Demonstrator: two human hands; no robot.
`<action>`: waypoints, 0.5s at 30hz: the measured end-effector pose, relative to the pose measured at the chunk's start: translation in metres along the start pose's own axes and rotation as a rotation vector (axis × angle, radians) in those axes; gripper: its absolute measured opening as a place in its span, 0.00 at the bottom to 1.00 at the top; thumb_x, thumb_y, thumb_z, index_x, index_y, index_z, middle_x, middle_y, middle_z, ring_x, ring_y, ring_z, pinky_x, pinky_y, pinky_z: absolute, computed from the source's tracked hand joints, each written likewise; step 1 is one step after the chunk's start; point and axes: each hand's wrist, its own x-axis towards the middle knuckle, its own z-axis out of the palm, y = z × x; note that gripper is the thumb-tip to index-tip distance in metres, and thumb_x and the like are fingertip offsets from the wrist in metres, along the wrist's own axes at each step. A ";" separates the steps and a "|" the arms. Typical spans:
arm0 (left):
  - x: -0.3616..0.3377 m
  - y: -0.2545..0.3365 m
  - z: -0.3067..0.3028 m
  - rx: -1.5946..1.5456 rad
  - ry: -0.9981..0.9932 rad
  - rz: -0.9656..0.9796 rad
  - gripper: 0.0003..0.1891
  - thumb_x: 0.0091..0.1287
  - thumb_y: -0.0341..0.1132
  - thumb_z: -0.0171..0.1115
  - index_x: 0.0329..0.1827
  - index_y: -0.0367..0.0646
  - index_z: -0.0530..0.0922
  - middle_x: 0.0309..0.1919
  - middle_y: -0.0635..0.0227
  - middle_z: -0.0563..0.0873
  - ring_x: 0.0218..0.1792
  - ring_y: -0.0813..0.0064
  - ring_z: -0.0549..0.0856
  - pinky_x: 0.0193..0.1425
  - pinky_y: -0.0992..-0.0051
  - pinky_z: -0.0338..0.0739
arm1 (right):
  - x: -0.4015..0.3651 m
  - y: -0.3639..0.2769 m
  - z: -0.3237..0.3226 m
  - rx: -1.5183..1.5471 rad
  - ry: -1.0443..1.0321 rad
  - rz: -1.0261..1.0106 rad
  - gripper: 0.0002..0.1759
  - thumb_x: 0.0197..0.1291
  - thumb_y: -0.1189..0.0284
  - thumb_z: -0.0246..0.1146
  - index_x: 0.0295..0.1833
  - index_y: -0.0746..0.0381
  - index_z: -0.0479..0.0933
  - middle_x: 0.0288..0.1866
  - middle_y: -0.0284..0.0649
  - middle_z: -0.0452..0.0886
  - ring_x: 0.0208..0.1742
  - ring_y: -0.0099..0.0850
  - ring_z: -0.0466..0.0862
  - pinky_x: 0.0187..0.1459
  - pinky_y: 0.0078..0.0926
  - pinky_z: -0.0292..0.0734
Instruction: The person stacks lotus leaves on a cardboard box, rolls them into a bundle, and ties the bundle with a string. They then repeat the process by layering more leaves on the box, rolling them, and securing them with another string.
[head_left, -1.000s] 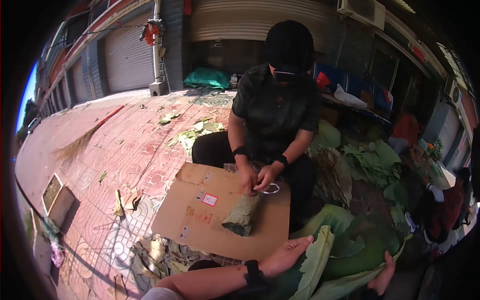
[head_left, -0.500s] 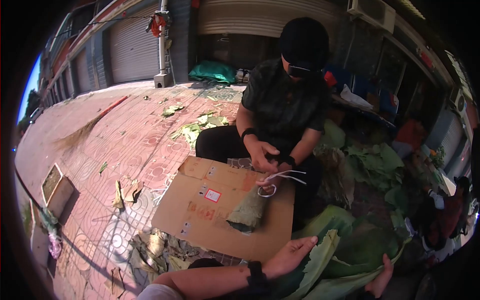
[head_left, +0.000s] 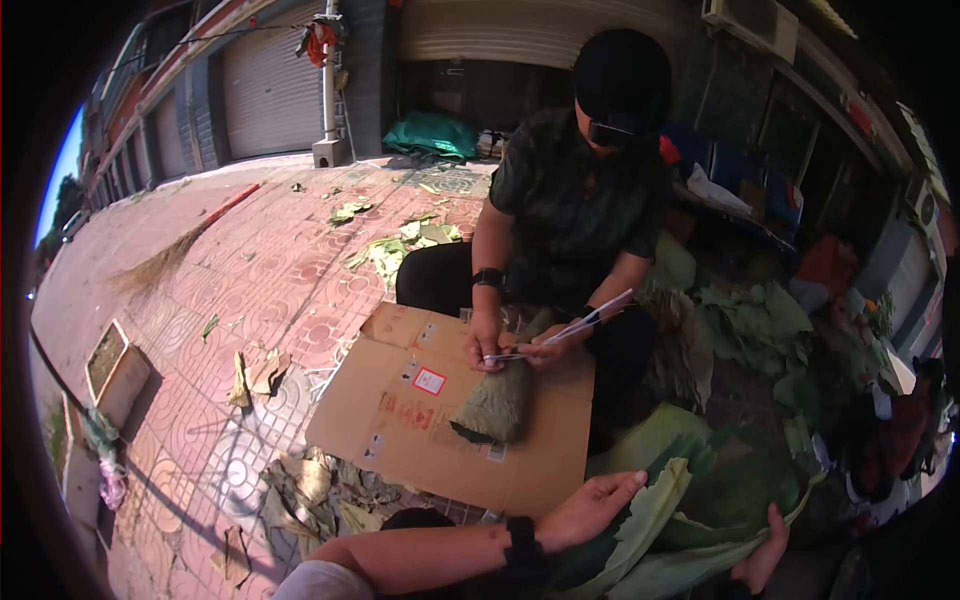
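Note:
Large green leaves (head_left: 735,495), stacked and folded at their edges, lie across my lap at the lower right. My left hand (head_left: 598,505) is closed on their left edge, thumb on top, by a pale folded-over strip. At the right edge, my right hand (head_left: 765,552) grips the same leaves, with part of it hidden under them. Opposite me a person sits with both hands (head_left: 515,348) pulling a white cord (head_left: 590,322) across a wrapped grey-green leaf bundle (head_left: 495,402). That bundle rests on a flattened cardboard sheet (head_left: 350,430).
Dry leaf scraps (head_left: 310,490) lie beside the cardboard on the paving. More large leaves (head_left: 755,325) are heaped at the right. A broom (head_left: 190,240) lies at the far left, behind a planter box (head_left: 115,365). A green sack (head_left: 432,135) sits by the shutter.
The other person's hands have moved apart and down to the bundle, drawing the cord across it instead of holding it looped. My hands stay on the leaves, nearly still.

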 end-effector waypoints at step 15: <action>0.002 -0.006 0.004 0.014 0.011 0.028 0.24 0.78 0.50 0.44 0.57 0.38 0.78 0.40 0.83 0.79 0.44 0.92 0.73 0.53 0.84 0.70 | -0.003 0.002 0.006 -0.080 -0.022 -0.032 0.27 0.58 0.69 0.61 0.63 0.66 0.69 0.59 0.44 0.76 0.57 0.37 0.77 0.57 0.35 0.73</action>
